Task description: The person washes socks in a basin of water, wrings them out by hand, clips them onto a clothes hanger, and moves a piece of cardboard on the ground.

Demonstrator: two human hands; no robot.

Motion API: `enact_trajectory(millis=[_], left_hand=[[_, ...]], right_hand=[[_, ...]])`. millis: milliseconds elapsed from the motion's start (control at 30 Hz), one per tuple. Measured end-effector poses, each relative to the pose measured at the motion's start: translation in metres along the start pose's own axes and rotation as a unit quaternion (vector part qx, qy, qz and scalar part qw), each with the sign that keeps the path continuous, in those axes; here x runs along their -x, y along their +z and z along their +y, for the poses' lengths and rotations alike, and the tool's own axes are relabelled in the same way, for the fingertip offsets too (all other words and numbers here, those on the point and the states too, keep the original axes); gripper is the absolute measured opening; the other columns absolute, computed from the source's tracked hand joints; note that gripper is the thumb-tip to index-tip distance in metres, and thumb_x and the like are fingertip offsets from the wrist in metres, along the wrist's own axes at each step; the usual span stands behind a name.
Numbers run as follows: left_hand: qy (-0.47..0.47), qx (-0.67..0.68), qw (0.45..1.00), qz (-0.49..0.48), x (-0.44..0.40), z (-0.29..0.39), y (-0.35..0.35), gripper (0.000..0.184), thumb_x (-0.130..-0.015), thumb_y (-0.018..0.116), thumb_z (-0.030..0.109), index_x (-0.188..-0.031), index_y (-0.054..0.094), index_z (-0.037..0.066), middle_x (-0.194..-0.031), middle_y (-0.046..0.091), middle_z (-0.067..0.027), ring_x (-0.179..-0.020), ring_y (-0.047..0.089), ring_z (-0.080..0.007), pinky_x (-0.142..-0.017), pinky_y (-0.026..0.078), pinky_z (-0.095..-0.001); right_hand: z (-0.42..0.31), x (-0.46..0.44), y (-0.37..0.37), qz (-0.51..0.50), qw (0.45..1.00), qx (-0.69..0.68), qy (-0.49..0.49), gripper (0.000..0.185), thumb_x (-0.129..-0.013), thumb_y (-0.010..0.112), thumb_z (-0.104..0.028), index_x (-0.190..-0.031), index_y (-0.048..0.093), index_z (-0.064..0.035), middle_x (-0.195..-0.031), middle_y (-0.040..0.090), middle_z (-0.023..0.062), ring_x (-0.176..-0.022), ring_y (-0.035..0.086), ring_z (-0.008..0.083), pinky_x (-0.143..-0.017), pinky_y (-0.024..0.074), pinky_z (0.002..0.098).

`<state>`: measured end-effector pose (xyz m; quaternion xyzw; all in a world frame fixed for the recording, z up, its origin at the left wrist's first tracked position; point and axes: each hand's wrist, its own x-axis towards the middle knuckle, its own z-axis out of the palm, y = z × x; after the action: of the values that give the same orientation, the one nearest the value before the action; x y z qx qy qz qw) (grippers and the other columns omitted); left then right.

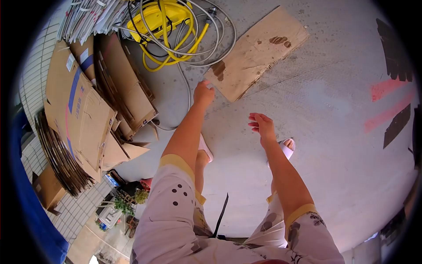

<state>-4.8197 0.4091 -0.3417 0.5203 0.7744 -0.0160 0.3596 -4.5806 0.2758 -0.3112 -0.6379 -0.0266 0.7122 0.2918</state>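
A flat, torn piece of brown cardboard with dark wet-looking stains lies out in front of me, over the grey floor. My left hand is at its near left corner, fingers curled closed on the edge; the fingertips are partly hidden. Below and to the right of the cardboard, my right hand hovers above the floor with its fingers apart and nothing in it.
Folded cardboard boxes lean in a stack at the left. Beyond them are bundled papers. A yellow machine with a coiled grey hose and yellow hose lies at the top. My slippered feet stand on the concrete floor.
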Motion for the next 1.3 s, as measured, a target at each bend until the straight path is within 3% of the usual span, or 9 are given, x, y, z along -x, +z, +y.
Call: enact_trajectory(millis=[233, 433, 533, 633, 733, 833, 1067, 1200, 1300], left_hand=[[0.007, -0.039, 0.998, 0.038, -0.070, -0.027, 0.039, 0.043, -0.086, 0.056, 0.013, -0.128, 0.052, 0.006, -0.131, 0.050, -0.0133, -0.116, 0.053, -0.0334, -0.094, 0.047, -0.0420], [-0.024, 0.012, 0.995, 0.101, -0.080, -0.033, 0.050, 0.037, -0.084, 0.062, 0.023, -0.116, 0.058, 0.005, -0.124, 0.055, -0.0141, -0.111, 0.057, -0.0319, -0.089, 0.049, -0.0421], [-0.040, -0.010, 0.998, -0.048, -0.082, -0.037, 0.047, 0.041, -0.076, 0.073, 0.032, -0.104, 0.062, 0.004, -0.104, 0.064, -0.0135, -0.095, 0.064, -0.0288, -0.079, 0.051, -0.0394], [-0.049, 0.054, 0.989, -0.126, -0.054, -0.038, 0.058, 0.047, -0.068, 0.081, 0.035, -0.098, 0.064, 0.003, -0.085, 0.068, -0.0109, -0.079, 0.066, -0.0248, -0.069, 0.052, -0.0361], [-0.006, 0.121, 0.974, -0.190, -0.019, -0.043, 0.070, 0.048, -0.070, 0.083, 0.025, -0.107, 0.062, 0.003, -0.083, 0.067, -0.0061, -0.074, 0.062, -0.0145, -0.067, 0.049, -0.0294], [0.065, 0.135, 0.953, -0.265, 0.013, -0.033, 0.057, 0.045, -0.071, 0.082, 0.019, -0.109, 0.062, 0.004, -0.084, 0.066, -0.0047, -0.074, 0.061, -0.0132, -0.066, 0.049, -0.0297], [0.201, 0.005, 0.978, -0.048, 0.047, 0.005, -0.041, 0.029, -0.078, 0.074, 0.014, -0.103, 0.064, 0.006, -0.086, 0.062, -0.0060, -0.066, 0.059, -0.0201, -0.063, 0.048, -0.0323], [0.202, -0.051, 0.976, 0.059, 0.011, -0.029, -0.106, 0.026, -0.080, 0.072, 0.017, -0.104, 0.064, 0.007, -0.087, 0.063, -0.0082, -0.067, 0.060, -0.0226, -0.065, 0.048, -0.0337], [0.119, -0.138, 0.979, 0.087, -0.020, -0.050, -0.144, 0.024, -0.081, 0.071, 0.019, -0.103, 0.065, 0.010, -0.094, 0.066, -0.0086, -0.084, 0.064, -0.0279, -0.074, 0.050, -0.0388]], right_hand=[[0.005, -0.086, 0.041, 0.048, 0.998, -0.046, 0.000, 0.035, -0.093, 0.056, -0.017, -0.124, 0.056, -0.0016, -0.105, 0.064, 0.0067, -0.080, 0.066, 0.0164, -0.067, 0.0499, 0.0294], [0.013, -0.125, 0.043, 0.086, 0.994, -0.070, -0.007, 0.039, -0.091, 0.059, -0.015, -0.126, 0.051, 0.0007, -0.104, 0.063, 0.0080, -0.077, 0.066, 0.0171, -0.063, 0.0510, 0.0291], [0.019, -0.135, 0.032, 0.156, 0.987, -0.042, -0.013, 0.041, -0.088, 0.064, -0.015, -0.124, 0.052, 0.0006, -0.102, 0.063, 0.0100, -0.073, 0.065, 0.0171, -0.060, 0.0516, 0.0281], [0.032, -0.127, 0.004, 0.247, 0.967, 0.053, -0.042, 0.040, -0.086, 0.066, -0.012, -0.122, 0.053, 0.0015, -0.097, 0.065, 0.0112, -0.065, 0.064, 0.0163, -0.056, 0.0523, 0.0295], [0.052, -0.112, -0.038, 0.242, 0.962, 0.106, -0.065, 0.040, -0.085, 0.068, -0.012, -0.120, 0.055, 0.0011, -0.093, 0.066, 0.0117, -0.066, 0.064, 0.0160, -0.058, 0.0537, 0.0296], [0.063, -0.086, -0.055, 0.189, 0.979, 0.051, -0.058, 0.040, -0.086, 0.067, -0.010, -0.123, 0.055, 0.0004, -0.094, 0.066, 0.0109, -0.073, 0.065, 0.0164, -0.066, 0.0547, 0.0294], [0.046, -0.085, 0.011, 0.025, 0.993, -0.102, -0.052, 0.047, -0.089, 0.063, -0.007, -0.133, 0.048, -0.0032, -0.106, 0.064, 0.0108, -0.092, 0.065, 0.0185, -0.079, 0.0532, 0.0318], [0.005, -0.070, 0.070, -0.003, 0.996, -0.046, -0.080, 0.043, -0.091, 0.061, -0.009, -0.132, 0.050, -0.0055, -0.109, 0.062, 0.0086, -0.092, 0.066, 0.0188, -0.077, 0.0530, 0.0312], [0.002, -0.063, 0.075, -0.029, 0.998, -0.049, -0.037, 0.036, -0.092, 0.060, -0.012, -0.127, 0.055, -0.0066, -0.109, 0.062, 0.0068, -0.089, 0.066, 0.0182, -0.075, 0.0526, 0.0302]])
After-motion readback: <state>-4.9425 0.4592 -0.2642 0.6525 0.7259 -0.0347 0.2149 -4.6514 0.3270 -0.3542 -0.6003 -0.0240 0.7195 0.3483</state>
